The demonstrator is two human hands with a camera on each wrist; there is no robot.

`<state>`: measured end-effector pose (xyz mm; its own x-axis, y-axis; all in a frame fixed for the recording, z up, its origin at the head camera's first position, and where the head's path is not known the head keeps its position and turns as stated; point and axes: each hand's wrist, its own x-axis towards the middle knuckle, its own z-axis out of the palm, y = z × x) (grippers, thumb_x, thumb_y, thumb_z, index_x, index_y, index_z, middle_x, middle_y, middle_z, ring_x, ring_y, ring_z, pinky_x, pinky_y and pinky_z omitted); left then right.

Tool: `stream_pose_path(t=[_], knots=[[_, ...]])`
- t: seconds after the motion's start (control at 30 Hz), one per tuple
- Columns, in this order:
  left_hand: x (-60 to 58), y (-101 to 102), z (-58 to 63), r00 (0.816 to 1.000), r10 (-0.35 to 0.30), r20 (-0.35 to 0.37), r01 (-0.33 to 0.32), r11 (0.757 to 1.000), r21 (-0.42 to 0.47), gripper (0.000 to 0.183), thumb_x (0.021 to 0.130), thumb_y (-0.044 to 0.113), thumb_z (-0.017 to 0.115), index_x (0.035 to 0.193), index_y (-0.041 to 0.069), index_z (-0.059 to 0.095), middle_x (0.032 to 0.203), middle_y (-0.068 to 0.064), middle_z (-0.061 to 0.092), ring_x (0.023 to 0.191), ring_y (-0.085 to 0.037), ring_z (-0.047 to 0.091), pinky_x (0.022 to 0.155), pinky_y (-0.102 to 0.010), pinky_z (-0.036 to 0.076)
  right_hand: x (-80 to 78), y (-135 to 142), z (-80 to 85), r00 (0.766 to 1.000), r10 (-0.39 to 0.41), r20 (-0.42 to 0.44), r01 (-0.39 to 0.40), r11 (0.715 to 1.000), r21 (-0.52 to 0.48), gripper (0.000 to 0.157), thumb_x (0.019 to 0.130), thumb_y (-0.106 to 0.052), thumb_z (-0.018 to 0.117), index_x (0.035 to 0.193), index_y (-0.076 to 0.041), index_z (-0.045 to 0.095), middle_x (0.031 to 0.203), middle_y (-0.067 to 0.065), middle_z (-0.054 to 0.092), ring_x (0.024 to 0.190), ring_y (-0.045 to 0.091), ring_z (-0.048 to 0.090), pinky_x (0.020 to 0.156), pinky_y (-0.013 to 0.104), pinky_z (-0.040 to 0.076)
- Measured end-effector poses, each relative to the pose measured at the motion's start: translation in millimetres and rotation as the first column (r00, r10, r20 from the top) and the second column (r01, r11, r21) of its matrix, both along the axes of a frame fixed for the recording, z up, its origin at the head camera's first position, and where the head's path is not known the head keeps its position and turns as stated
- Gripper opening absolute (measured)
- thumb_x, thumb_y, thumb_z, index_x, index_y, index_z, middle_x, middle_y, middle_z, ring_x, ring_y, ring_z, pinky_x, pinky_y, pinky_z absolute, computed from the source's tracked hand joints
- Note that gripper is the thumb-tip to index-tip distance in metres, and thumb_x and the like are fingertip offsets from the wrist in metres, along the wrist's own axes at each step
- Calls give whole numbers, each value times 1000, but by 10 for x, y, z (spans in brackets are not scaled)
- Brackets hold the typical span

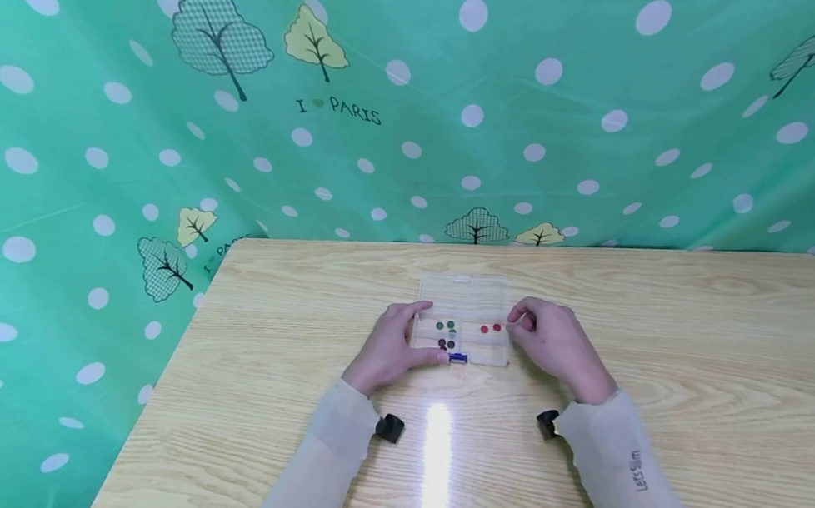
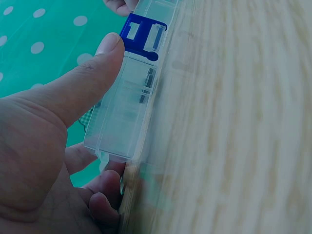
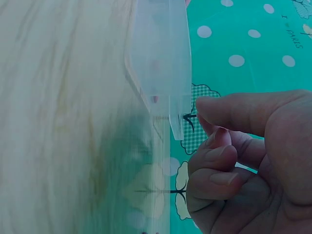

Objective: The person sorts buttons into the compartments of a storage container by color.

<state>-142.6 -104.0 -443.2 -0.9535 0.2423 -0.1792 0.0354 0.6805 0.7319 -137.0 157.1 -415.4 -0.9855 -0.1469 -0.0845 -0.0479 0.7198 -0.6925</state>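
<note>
A clear plastic compartment box (image 1: 488,352) lies on the table with its transparent lid (image 1: 463,296) raised at the back. My left hand (image 1: 395,343) grips the box's left end, its thumb against the front beside the blue latch (image 2: 142,36). Inside, green pieces (image 1: 440,326) and black pieces (image 1: 451,344) sit in left compartments, and red round pieces (image 1: 484,329) in a right one. At the box's right edge is my right hand (image 1: 552,342), fingers curled and thumb close to the index finger. A small dark red sliver (image 3: 222,130) shows among its fingertips, mostly hidden.
The box stands on a light wood-grain table (image 1: 706,347). Behind and left of it hangs a green curtain (image 1: 422,122) with white dots and printed trees. A black wrist device (image 1: 390,428) sits at the left cuff, another (image 1: 548,423) at the right.
</note>
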Motion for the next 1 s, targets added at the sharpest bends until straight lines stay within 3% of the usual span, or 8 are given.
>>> stream_pose_path(t=[0.43,1.0], knots=[[3,0,-6,1000,-3,1,3,1000,1,93,73,47,88,152,24,45,145,-9,45,100,-23,49,88,-39,46,49,93,15,1000,-24,6,24,1000,1,10,98,-13,62,103,-5,66,76,5,52,63,19,44,58,33,38],[6,2,-9,1000,9,7,-9,1000,13,93,72,45,89,152,24,45,144,-11,46,112,-27,50,101,-44,44,91,254,40,999,-40,-35,39,999,-30,12,100,-13,60,105,-4,67,78,6,54,64,21,45,58,33,39]])
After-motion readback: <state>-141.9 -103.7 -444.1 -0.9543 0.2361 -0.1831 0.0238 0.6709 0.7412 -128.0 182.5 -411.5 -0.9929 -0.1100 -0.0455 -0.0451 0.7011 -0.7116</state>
